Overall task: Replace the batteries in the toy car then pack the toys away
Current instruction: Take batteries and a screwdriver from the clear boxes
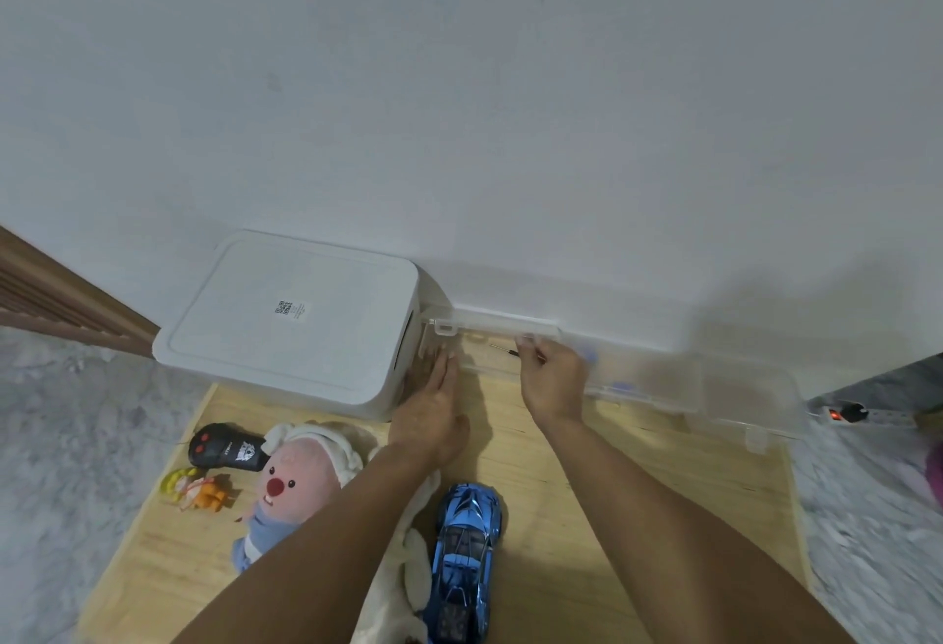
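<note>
The shiny blue toy car [467, 556] lies on the wooden board [587, 516] between my forearms. A clear plastic case [663, 383] stands open against the wall. My right hand [553, 378] is over its left part and pinches a thin small screwdriver [502, 347] by the handle, tip pointing left. My left hand [433, 414] lies flat with fingers stretched out, its fingertips at the case's left end, beside the white storage box [291, 322]. The storage box has its lid on.
A black remote control [224, 447], a pink plush toy [296, 480] and a small yellow-orange figure [196, 488] lie at the board's left. A power strip with a red light [857, 414] sits on the marble floor at right. The wall is right behind the boxes.
</note>
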A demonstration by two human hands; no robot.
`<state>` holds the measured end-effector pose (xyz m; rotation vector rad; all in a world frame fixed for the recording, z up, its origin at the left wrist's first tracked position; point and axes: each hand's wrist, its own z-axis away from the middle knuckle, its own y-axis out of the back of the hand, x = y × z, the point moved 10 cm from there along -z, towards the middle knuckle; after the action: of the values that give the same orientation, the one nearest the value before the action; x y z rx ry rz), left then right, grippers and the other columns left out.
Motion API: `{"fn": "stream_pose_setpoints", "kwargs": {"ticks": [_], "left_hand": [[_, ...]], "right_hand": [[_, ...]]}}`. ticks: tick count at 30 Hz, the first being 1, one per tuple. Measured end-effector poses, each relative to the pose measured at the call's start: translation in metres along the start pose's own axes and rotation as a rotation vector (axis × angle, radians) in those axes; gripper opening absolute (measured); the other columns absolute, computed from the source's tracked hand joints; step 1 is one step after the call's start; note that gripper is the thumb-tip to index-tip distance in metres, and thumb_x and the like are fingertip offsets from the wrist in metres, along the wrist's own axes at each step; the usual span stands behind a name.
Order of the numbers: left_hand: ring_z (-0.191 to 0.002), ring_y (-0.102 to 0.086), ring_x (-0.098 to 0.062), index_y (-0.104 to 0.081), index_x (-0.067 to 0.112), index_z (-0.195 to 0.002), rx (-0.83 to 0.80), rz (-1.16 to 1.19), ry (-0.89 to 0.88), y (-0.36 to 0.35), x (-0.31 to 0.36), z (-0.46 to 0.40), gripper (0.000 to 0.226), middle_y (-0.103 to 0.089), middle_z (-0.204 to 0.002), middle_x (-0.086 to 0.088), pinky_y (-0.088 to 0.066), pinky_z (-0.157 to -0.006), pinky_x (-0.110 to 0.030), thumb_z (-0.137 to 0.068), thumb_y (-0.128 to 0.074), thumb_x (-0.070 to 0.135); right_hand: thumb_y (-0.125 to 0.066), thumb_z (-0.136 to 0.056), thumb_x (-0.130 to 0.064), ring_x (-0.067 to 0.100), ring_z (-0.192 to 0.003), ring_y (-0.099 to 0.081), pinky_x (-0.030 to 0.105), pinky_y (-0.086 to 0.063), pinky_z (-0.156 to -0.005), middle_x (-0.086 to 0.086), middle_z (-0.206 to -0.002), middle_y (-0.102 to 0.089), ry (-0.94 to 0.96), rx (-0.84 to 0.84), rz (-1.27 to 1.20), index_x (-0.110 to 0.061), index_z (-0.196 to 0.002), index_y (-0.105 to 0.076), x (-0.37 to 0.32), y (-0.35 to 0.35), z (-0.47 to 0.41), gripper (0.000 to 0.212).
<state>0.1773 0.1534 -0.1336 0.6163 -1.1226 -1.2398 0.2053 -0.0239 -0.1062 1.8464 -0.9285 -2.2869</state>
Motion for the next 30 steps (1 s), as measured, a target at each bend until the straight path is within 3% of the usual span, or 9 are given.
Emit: {"fn": "stream_pose_setpoints", "kwargs": {"ticks": [2,7,10,14,18,21,24,30], "left_hand": [[-0.148,0.018,-0.017,0.012,0.012,-0.153,0.001,0.006,-0.007,-0.001,0.0,0.0,0.082,0.019,-0.161,0.0,-0.007,-0.119,-0.032,-0.095,-0.044,0.022],[-0.148,0.017,-0.016,0.013,0.012,-0.153,0.018,-0.001,-0.024,-0.003,-0.001,0.0,0.083,0.02,-0.161,0.0,-0.011,-0.119,-0.031,-0.096,-0.046,0.024],[-0.148,0.017,-0.016,0.012,0.011,-0.153,0.027,0.002,-0.028,-0.003,-0.001,0.0,0.082,0.02,-0.161,-0.002,-0.005,-0.118,-0.029,-0.095,-0.045,0.024],[-0.148,0.019,-0.016,0.012,0.01,-0.153,0.047,0.015,-0.033,-0.002,-0.002,0.001,0.083,0.02,-0.161,-0.002,0.001,-0.115,-0.026,-0.095,-0.046,0.024],[-0.147,0.021,-0.016,0.012,0.011,-0.153,0.063,0.019,-0.048,-0.002,-0.003,0.0,0.083,0.02,-0.161,-0.001,0.008,-0.111,-0.023,-0.095,-0.046,0.023],[-0.147,0.02,-0.016,0.011,0.011,-0.154,0.042,0.021,-0.042,-0.004,-0.004,0.0,0.084,0.02,-0.161,0.0,0.004,-0.117,-0.027,-0.095,-0.048,0.025],[-0.149,0.011,-0.018,0.01,0.012,-0.154,0.017,0.04,-0.034,-0.005,-0.005,0.0,0.085,0.021,-0.161,0.002,-0.019,-0.121,-0.036,-0.095,-0.049,0.025],[-0.147,0.018,-0.015,0.013,0.012,-0.153,0.01,0.038,-0.027,-0.004,-0.004,0.0,0.085,0.024,-0.159,0.003,-0.014,-0.121,-0.031,-0.096,-0.048,0.026]], "right_hand": [[-0.056,-0.096,-0.028,0.021,-0.064,-0.055,0.03,-0.044,-0.064,0.004,-0.062,-0.056,0.007,-0.045,0.065,-0.002,-0.074,-0.068,0.001,-0.008,-0.005,0.037],[-0.048,-0.097,-0.038,0.031,-0.086,-0.066,0.036,-0.052,-0.077,0.015,-0.084,-0.071,0.001,-0.174,0.234,-0.001,-0.091,-0.071,0.005,-0.03,-0.016,0.043],[-0.052,-0.096,-0.028,0.034,-0.099,-0.065,0.038,-0.051,-0.087,0.018,-0.097,-0.072,0.078,-0.251,0.304,-0.001,-0.102,-0.071,-0.007,-0.038,-0.015,0.034],[-0.055,-0.094,-0.021,0.036,-0.085,-0.064,0.034,-0.049,-0.072,0.016,-0.082,-0.07,0.216,-0.335,0.504,-0.005,-0.086,-0.07,-0.016,-0.046,-0.008,0.023],[-0.052,-0.089,-0.006,0.037,-0.105,-0.06,0.036,-0.05,-0.083,0.018,-0.104,-0.069,0.184,-0.355,0.685,-0.013,-0.109,-0.069,-0.01,-0.05,-0.014,0.027],[-0.047,-0.088,0.002,0.037,-0.111,-0.057,0.036,-0.048,-0.086,0.018,-0.111,-0.065,0.218,-0.4,0.844,-0.011,-0.115,-0.064,-0.01,-0.058,-0.019,0.035],[-0.043,-0.09,0.003,0.039,-0.114,-0.055,0.039,-0.047,-0.093,0.017,-0.12,-0.06,0.224,-0.431,0.968,-0.01,-0.126,-0.056,-0.011,-0.065,-0.023,0.041],[-0.047,-0.089,0.002,0.04,-0.115,-0.057,0.041,-0.047,-0.093,0.019,-0.118,-0.062,0.172,-0.468,1.017,-0.007,-0.119,-0.057,-0.011,-0.067,-0.03,0.033]]}}
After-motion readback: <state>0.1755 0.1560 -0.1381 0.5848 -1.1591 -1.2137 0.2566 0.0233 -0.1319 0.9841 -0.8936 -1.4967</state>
